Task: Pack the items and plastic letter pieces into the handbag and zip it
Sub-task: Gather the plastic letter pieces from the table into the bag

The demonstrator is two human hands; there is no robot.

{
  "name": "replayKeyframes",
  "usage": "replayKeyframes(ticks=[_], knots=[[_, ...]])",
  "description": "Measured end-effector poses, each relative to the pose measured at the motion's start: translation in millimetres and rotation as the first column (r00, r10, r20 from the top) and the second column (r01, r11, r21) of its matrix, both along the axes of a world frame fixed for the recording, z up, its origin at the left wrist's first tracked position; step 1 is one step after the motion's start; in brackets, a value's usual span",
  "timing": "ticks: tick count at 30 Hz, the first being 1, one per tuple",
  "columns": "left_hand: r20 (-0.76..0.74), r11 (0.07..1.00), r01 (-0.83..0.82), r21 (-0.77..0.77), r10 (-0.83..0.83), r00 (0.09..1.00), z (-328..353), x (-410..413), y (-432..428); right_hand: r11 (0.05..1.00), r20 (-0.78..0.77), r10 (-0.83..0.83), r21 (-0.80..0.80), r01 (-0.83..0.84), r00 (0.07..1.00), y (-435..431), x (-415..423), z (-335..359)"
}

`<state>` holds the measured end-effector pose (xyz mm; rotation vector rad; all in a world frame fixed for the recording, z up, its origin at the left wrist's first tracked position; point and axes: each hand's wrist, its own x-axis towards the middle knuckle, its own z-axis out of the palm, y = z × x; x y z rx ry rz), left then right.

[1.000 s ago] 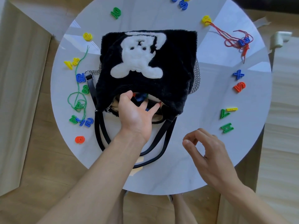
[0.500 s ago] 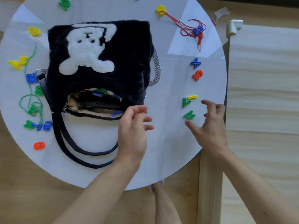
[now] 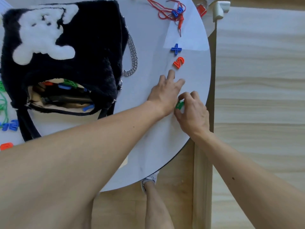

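Observation:
A black furry handbag (image 3: 92,52) with a white bear on it lies on the round white table (image 3: 148,146), its mouth open toward me with coloured plastic pieces inside. My right hand (image 3: 192,113) pinches a green plastic piece (image 3: 179,104) near the table's right edge. My left hand (image 3: 166,91) lies flat on the table right beside it, fingers spread over the spot where other pieces lay; whatever is under it is hidden. An orange S piece (image 3: 178,62) and a blue plus piece (image 3: 176,49) lie just beyond its fingertips.
A red cord threaded with blue pieces (image 3: 176,12) lies at the far right of the table. More blue (image 3: 11,125), orange (image 3: 6,145) and green pieces with a green cord (image 3: 3,104) sit at the left edge. The bag's chain (image 3: 132,63) and black straps (image 3: 26,128) trail out.
My left hand left the bag's mouth and crossed right to the pieces near the table edge. My right hand closed on the green piece. The view shifted right.

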<state>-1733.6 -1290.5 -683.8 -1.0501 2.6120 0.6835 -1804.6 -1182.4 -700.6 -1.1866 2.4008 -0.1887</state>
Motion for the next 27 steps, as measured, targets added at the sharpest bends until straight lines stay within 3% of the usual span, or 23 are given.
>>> replayKeyframes(ticks=[3, 7, 9, 10, 11, 13, 14, 15, 16, 18, 20, 23, 25, 27], knots=[[0.005, 0.995, 0.065, -0.08, -0.065, 0.998, -4, -2, 3, 1.0, 0.039, -0.03, -0.01, 0.03, 0.999, 5, -11, 3], [-0.102, 0.999, 0.034, -0.042, -0.039, 0.994, -9, 3, 2, 0.99, 0.137, -0.132, -0.041, 0.138, 0.982, 10, -25, 8], [-0.197, 0.985, -0.135, 0.108, 0.154, 0.968, -7, 3, -1, 0.969, 0.244, -0.175, -0.128, 0.211, 0.954, 9, -31, 12], [-0.236, 0.928, -0.273, 0.255, 0.333, 0.913, -6, 2, -3, 0.954, 0.301, -0.175, -0.182, 0.237, 0.937, 7, -32, 15], [-0.238, 0.793, -0.393, 0.466, 0.539, 0.808, -2, 2, -3, 0.94, 0.345, -0.16, -0.232, 0.249, 0.925, 4, -31, 19], [-0.054, 0.287, -0.376, 0.881, 0.851, 0.523, 6, 0, -3, 0.918, 0.386, -0.111, -0.314, 0.244, 0.916, -2, -29, 27], [0.095, 0.023, -0.272, 0.962, 0.906, 0.412, 8, -1, -2, 0.91, 0.39, -0.085, -0.344, 0.231, 0.917, -5, -28, 30], [0.227, -0.168, -0.192, 0.967, 0.907, 0.354, 9, 1, -1, 0.906, 0.379, -0.054, -0.369, 0.205, 0.924, -7, -27, 34], [0.327, -0.292, -0.152, 0.944, 0.88, 0.343, 10, 3, 1, 0.907, 0.356, -0.017, -0.388, 0.164, 0.934, -10, -25, 36], [0.432, -0.425, -0.107, 0.899, 0.818, 0.379, 12, 6, 5, 0.916, 0.292, 0.068, -0.396, 0.056, 0.954, -15, -23, 41], [0.464, -0.472, -0.074, 0.879, 0.808, 0.363, 14, 7, 7, 0.923, 0.254, 0.155, -0.382, -0.048, 0.955, -22, -21, 45], [0.471, -0.464, -0.087, 0.882, 0.852, 0.23, 20, 8, 4, 0.91, 0.267, 0.242, -0.395, -0.123, 0.933, -32, -28, 51], [0.46, -0.446, -0.116, 0.887, 0.874, 0.158, 21, 12, -1, 0.912, 0.28, 0.158, -0.409, -0.031, 0.947, -47, -43, 50], [0.46, -0.44, -0.151, 0.885, 0.875, 0.15, 20, 19, -4, 0.937, 0.22, 0.055, -0.349, 0.026, 0.974, -70, -59, 42]])
